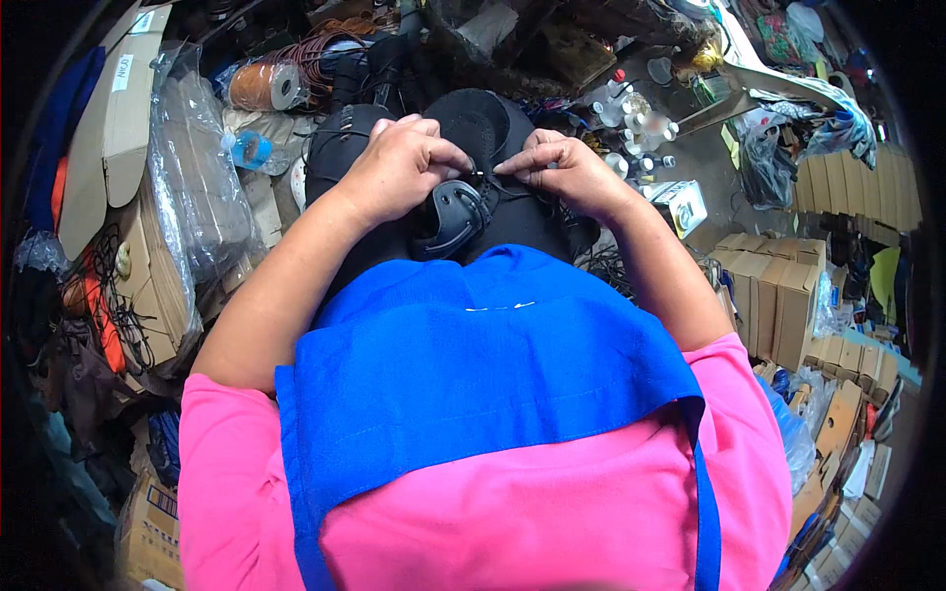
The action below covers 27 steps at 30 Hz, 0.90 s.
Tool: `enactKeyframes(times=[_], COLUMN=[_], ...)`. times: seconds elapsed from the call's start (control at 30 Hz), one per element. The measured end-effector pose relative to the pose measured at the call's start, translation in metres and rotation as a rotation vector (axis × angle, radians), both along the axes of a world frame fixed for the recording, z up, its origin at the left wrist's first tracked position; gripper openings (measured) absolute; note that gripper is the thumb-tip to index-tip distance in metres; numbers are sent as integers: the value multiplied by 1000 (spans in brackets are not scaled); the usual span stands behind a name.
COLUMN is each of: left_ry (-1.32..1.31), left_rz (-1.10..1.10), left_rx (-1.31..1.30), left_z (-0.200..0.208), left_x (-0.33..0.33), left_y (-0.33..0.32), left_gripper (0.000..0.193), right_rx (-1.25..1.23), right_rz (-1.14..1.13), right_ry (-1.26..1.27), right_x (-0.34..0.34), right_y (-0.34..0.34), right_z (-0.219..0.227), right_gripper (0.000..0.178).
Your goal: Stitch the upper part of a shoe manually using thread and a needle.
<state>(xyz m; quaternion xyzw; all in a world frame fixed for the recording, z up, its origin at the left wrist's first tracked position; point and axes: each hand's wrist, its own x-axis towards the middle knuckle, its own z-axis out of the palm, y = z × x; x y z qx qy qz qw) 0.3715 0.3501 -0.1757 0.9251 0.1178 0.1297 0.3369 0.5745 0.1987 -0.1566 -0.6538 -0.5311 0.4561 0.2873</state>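
Observation:
A black shoe-like piece [455, 219] with an open, curved end rests on my lap between my knees. Beyond it lies a black, rounded, sole-like piece [475, 123] with a rim. My left hand [406, 165] is closed in a pinch at the near edge of that piece, with a small bright tip showing by its fingertips. From the other side my right hand [564, 165] pinches something thin and dark that I cannot make out. The two sets of fingertips are close together but apart. A blue apron [483, 340] covers my lap.
On the left are a spool of orange cord [258, 87], a plastic bottle [254, 150] and flattened cardboard [118, 128]. Several small bottles [631, 113] stand ahead to the right. Stacked cardboard boxes [774, 295] and a metal can [680, 205] are on the right.

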Motion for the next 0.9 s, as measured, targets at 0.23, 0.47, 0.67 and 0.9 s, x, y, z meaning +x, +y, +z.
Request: enactKeyframes(times=[0.23,0.47,0.67,0.9], left_ry=[-32,-32,60,-43], left_rz=[-209,-203,-18,-92], left_rx=[171,238,-6,49], left_z=[8,17,3,-8], left_x=[18,9,-17,8], left_y=[13,3,-2,13], left_gripper=[16,17,22,12], right_rx=[-8,86,205,95], right_rz=[51,41,-44,-123], right_ry=[-31,-208,-362,-97], right_x=[0,-9,-23,-14], right_y=[8,2,-14,-3], right_z=[-1,5,4,-5], right_gripper=[24,25,28,23])
